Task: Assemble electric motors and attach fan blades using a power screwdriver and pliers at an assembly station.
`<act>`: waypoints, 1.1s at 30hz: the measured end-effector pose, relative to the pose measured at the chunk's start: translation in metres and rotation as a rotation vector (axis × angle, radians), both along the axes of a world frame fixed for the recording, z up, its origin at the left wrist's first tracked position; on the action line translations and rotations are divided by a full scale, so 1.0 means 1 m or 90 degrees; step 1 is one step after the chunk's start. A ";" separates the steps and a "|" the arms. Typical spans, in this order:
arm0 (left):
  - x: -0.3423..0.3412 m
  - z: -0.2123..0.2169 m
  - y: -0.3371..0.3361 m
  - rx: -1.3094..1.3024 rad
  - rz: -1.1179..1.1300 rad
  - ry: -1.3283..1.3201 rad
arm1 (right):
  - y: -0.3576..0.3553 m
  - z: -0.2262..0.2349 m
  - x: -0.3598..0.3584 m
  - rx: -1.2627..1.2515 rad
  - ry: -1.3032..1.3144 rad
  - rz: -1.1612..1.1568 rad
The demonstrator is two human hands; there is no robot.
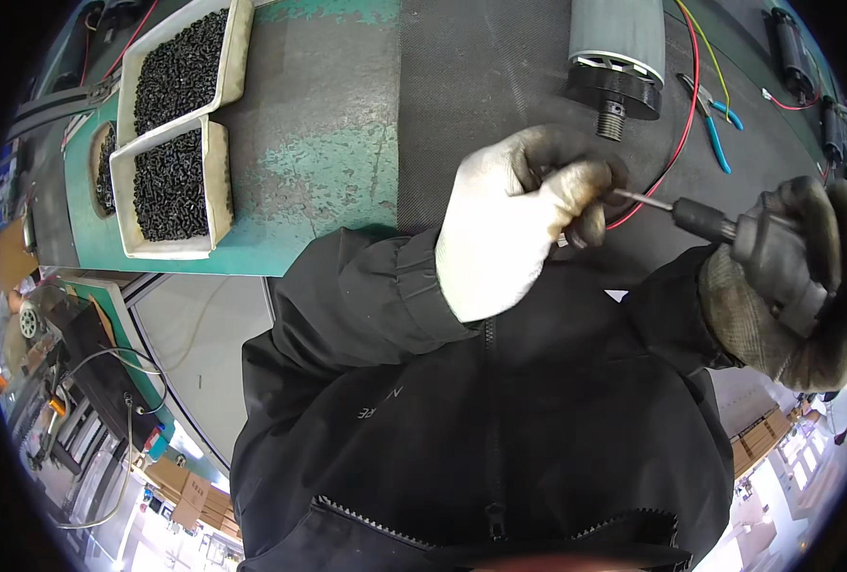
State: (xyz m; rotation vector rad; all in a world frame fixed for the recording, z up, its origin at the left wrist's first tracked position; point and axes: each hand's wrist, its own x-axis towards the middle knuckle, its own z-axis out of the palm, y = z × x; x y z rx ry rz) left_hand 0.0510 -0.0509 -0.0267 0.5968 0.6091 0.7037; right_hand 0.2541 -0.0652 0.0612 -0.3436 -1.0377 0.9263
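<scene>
My left hand [509, 214], in a white glove with darkened fingertips, has its thumb and fingers pinched together. What lies between them cannot be made out. Their tips meet the end of a thin metal bit [648, 200] that points left from a dark power screwdriver [772, 262]. My right hand [765, 329], in a soiled glove, is wrapped around the body of that screwdriver near the right edge. Beyond my left hand lies a grey cylindrical motor [618, 38] with a black end collar and a threaded shaft [610, 122] directed toward me.
Blue-handled pliers [716, 143] lie right of the motor, beside a red wire [683, 133]. Two white bins [218, 181] at the left hold many small black parts. More dark motors [792, 48] with wires lie at the far right. A work table with cables stands at the lower left.
</scene>
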 end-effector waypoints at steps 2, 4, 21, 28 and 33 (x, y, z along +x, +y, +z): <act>0.008 0.009 -0.002 -0.041 0.050 -0.006 | -0.003 -0.001 0.000 -0.013 0.007 0.000; 0.012 0.012 -0.004 -0.048 0.024 -0.015 | -0.003 -0.001 0.003 -0.028 0.015 0.002; 0.065 -0.004 0.002 -0.216 -0.001 0.064 | 0.001 -0.010 0.029 -0.220 0.052 -0.068; 0.066 -0.026 0.012 -0.266 0.118 -0.162 | 0.002 -0.024 0.060 -0.242 -0.040 -0.124; 0.052 -0.038 0.006 -0.447 0.094 -0.347 | 0.014 -0.026 0.044 -0.233 -0.001 0.006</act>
